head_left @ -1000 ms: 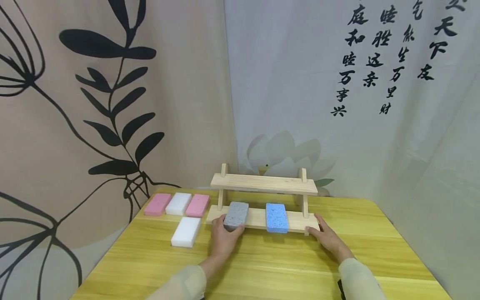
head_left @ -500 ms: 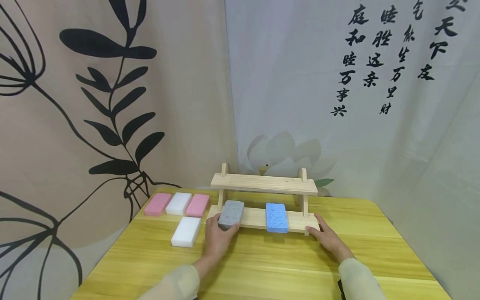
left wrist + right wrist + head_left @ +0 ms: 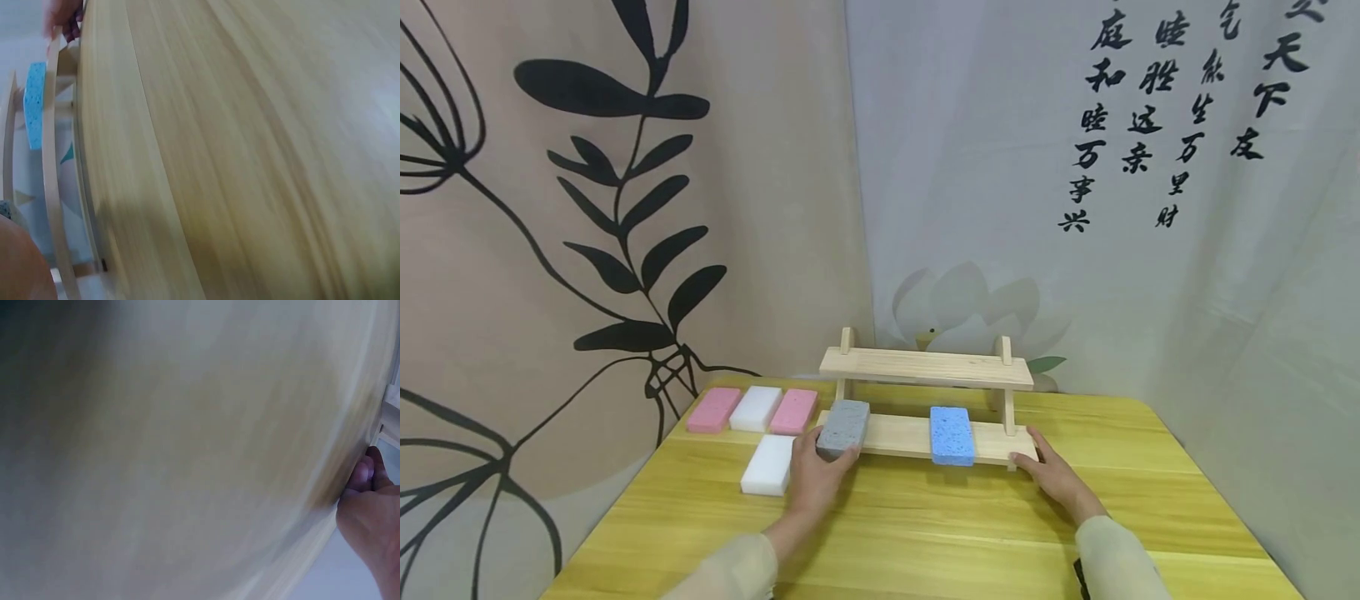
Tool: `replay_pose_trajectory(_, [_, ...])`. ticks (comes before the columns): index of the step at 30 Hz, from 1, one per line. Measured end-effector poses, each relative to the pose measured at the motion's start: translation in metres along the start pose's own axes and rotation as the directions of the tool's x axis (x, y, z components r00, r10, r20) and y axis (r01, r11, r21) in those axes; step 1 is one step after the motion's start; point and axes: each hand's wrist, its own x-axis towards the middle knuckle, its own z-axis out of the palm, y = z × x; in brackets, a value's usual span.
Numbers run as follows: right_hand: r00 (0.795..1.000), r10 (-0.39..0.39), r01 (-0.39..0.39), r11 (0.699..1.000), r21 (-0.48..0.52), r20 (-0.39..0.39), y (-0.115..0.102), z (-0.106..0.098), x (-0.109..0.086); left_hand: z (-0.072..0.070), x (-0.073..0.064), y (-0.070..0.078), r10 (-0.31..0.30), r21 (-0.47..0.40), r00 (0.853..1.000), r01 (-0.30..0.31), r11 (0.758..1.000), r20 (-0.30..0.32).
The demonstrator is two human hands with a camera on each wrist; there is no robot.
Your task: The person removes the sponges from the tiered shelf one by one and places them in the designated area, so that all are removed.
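Note:
At the left end of the small two-tier wooden shelf, my left hand grips a grey sponge between thumb and fingers. The sponge is over the lower board; whether it touches the wood cannot be told. A blue sponge rests on the same board, right of centre. My right hand grips the right end of that lower board. In the right wrist view, the right hand shows at the right edge, with part of its fingers hidden. The left wrist view shows the blue sponge at the left.
Left of the shelf, a pink sponge, a white sponge and another pink sponge lie in a row on the wooden table. Another white sponge lies in front of them, close to my left hand. A printed curtain hangs behind.
My left hand has moved left along the lower board, taking the grey sponge from near the blue one to the left end. The right hand has stayed on the board's right end.

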Motion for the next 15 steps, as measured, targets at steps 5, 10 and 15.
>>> replay_pose_trajectory(5, [1.000, 0.013, -0.013, 1.000, 0.001, 0.004, 0.013, -0.001, 0.011, -0.014, 0.005, -0.004, 0.004, 0.034, 1.000, -0.004, 0.999, -0.017])
replay_pose_trajectory(10, [1.000, 0.027, -0.027, 1.000, -0.002, 0.002, 0.014, -0.001, 0.014, -0.030, 0.010, -0.005, -0.011, 0.046, 1.000, 0.012, 0.999, -0.014])
replay_pose_trajectory(15, [0.999, 0.031, -0.031, 0.999, -0.013, -0.009, 0.003, 0.000, 0.006, -0.048, 0.016, -0.011, -0.041, 0.064, 0.999, 0.040, 0.997, 0.006])
